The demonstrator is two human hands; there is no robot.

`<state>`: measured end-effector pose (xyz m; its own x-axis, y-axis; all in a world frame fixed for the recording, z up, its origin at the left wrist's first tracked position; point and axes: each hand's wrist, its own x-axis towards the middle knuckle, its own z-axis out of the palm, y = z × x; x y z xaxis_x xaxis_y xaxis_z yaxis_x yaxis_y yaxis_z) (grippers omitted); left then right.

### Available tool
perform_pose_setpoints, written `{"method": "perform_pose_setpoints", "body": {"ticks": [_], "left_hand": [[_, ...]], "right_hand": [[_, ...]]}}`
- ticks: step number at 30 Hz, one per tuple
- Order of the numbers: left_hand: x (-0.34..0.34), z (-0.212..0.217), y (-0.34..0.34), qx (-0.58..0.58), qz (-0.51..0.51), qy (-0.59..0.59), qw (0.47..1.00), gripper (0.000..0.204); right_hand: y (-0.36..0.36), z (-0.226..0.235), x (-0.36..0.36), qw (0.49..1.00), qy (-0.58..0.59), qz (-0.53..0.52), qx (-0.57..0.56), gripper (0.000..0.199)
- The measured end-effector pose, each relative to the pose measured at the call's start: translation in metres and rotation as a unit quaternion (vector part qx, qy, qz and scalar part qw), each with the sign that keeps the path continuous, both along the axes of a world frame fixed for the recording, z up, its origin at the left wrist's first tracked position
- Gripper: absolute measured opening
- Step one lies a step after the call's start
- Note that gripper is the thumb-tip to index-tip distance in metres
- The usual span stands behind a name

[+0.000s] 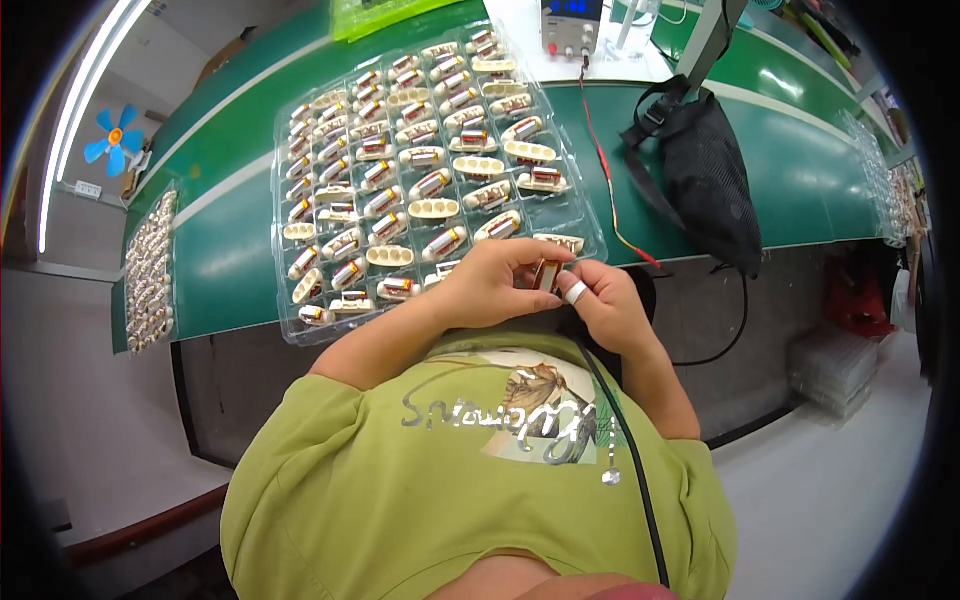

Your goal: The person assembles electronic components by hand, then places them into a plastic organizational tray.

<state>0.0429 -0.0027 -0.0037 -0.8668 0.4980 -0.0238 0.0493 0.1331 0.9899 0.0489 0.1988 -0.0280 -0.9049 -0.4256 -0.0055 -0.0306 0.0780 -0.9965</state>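
Note:
In front of my chest, my left hand (497,284) pinches a small rectangular part (545,275) with a dark reddish-brown edge and a pale middle. Close against it, my right hand (612,305) has its fingers closed at the part's right side. A white band (576,292) wraps one finger of that hand. The fingers cover much of the part, so its exact kind is hidden. Just beyond both hands lies a clear plastic tray (292,325) of cream oval shells (433,208), many carrying a small silver cylindrical cell (444,242) with an orange end.
A power supply (571,25) stands at the back, its red lead (603,160) running over the green table (225,290). To the right sits a black mesh bag (712,170). Another filled tray (152,270) is at far left. A black cable (630,440) hangs down my shirt.

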Motion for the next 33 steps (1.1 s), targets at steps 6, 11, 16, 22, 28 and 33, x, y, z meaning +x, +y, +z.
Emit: {"method": "perform_pose_setpoints", "body": {"ticks": [6, 11, 16, 22, 28, 33], "left_hand": [[-0.009, 0.017, -0.004, -0.044, -0.039, 0.021, 0.998, 0.047], [-0.02, 0.017, -0.006, -0.025, -0.045, -0.071, 0.996, 0.041], [-0.059, 0.016, -0.026, -0.021, 0.134, -0.038, 0.99, 0.031], [-0.078, 0.021, 0.006, -0.279, 0.12, 0.199, 0.932, 0.02], [-0.091, 0.009, 0.008, -0.334, 0.044, 0.252, 0.907, 0.026], [-0.119, 0.019, 0.012, -0.483, 0.062, 0.234, 0.841, 0.029]], "right_hand": [[-0.003, 0.007, -0.001, 0.999, -0.014, 0.038, 0.008, 0.019], [0.002, -0.004, -0.006, 0.999, -0.044, 0.014, -0.024, 0.02], [0.036, -0.003, -0.016, 0.972, -0.147, -0.069, -0.168, 0.024], [0.018, 0.002, -0.013, 0.967, -0.125, -0.073, -0.208, 0.024], [0.026, -0.002, -0.012, 0.975, -0.117, -0.071, -0.177, 0.026], [0.02, -0.002, -0.015, 0.979, -0.082, -0.096, -0.163, 0.028]]}}
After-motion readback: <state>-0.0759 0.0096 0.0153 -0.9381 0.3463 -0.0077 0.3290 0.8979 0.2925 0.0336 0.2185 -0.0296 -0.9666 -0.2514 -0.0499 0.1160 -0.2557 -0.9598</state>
